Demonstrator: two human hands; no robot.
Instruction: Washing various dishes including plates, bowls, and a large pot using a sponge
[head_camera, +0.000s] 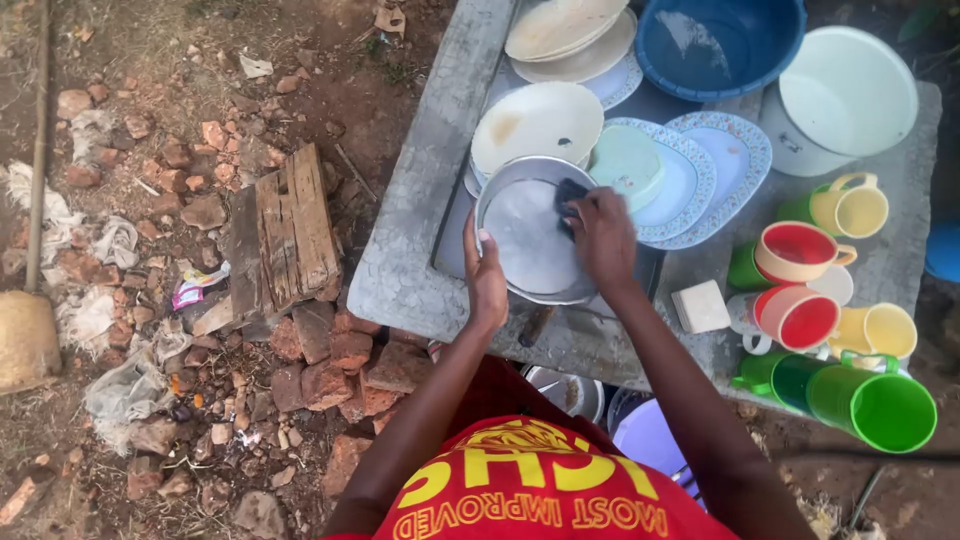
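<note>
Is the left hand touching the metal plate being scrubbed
Touching. The head view shows the left hand gripping the lower left rim of the metal plate, thumb over its edge, while the right hand presses a dark scrubber on it.

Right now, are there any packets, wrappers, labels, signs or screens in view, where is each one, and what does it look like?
Crumpled wrapper: on the dirt among broken bricks, left of the wooden block; flattened, white with pink and other colours.
Shirt print: on the person's red shirt at bottom centre; curved yellow lettering.
No signs or screens show.
</note>
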